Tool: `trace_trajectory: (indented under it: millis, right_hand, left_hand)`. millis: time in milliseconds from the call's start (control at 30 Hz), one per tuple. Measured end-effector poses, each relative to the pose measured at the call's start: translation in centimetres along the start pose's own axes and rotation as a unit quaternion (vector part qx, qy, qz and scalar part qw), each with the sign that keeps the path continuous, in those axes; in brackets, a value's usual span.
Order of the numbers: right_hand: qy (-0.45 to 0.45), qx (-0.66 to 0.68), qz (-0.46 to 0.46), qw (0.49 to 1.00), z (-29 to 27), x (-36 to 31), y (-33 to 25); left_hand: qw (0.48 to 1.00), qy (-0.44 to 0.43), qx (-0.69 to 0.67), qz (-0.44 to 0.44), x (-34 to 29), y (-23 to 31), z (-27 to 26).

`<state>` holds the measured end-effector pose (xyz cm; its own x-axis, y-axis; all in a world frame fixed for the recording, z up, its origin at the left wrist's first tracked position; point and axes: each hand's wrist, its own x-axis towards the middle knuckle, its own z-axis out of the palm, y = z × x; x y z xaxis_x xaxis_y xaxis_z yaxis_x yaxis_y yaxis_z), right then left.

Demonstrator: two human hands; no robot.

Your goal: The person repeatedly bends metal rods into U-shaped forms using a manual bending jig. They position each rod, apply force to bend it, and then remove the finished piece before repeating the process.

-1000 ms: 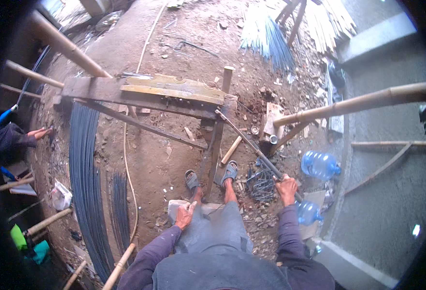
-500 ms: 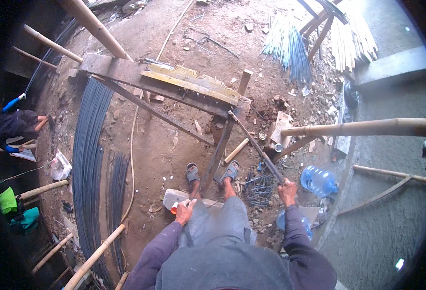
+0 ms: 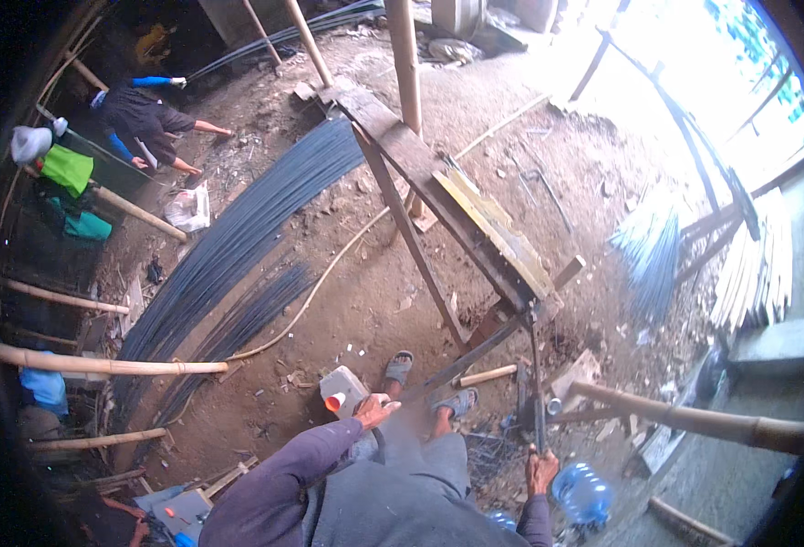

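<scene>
- Bench (image 3: 475, 214): rough, weathered wood, matt.
- Rod bundle (image 3: 228, 251): dark, smooth metal with a dull sheen.
- Lever bar (image 3: 536, 383): dull grey metal.
- Water jug (image 3: 582, 492): glossy translucent blue plastic.
- Ground (image 3: 365, 301): rough, dusty earth.

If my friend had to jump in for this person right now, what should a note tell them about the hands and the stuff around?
Left hand: at the left knee, beside a white jug with an orange cap; whether it touches the jug is unclear.
Right hand: closed on the lower end of a long metal lever that runs up to the wooden bench.
Both sandalled feet sit under the bench end.
Long dark steel rods lie on the dirt to the left; a blue water bottle lies by the right hand.
No bent piece shows on the bench, so progress can't be judged.
</scene>
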<state>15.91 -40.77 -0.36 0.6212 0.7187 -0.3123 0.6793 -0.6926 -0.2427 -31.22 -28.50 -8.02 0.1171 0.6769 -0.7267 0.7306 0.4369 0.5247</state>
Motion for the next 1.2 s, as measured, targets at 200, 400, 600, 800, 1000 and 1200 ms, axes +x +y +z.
trace_trajectory:
  millis: [200,400,600,800,1000,1200]
  right_hand:
    - [0.043,0.228,-0.072,0.970,-0.3,-0.1,0.5]
    - [0.068,0.243,-0.132,0.959,-2.3,2.4,-1.5]
    - [0.096,0.279,-0.106,0.950,-2.5,1.4,1.1]
    - [0.129,0.266,-0.001,0.955,-1.3,-0.2,5.7]
    - [0.061,0.269,0.087,0.957,0.2,-3.3,11.2]
    - [-0.004,0.296,0.112,0.949,1.3,-2.1,13.4]
  left_hand:
    - [0.988,0.080,-0.002,0.129,6.3,9.1,2.6]
    - [0.954,0.105,0.163,0.227,9.5,18.2,1.7]
    - [0.904,0.032,0.222,0.364,4.7,28.1,-8.7]
    - [0.926,0.134,0.252,0.247,-0.3,27.9,-5.8]
    - [0.935,0.057,0.236,0.258,0.6,32.1,-11.3]
    - [0.847,0.261,0.320,0.334,-3.7,30.1,-21.0]
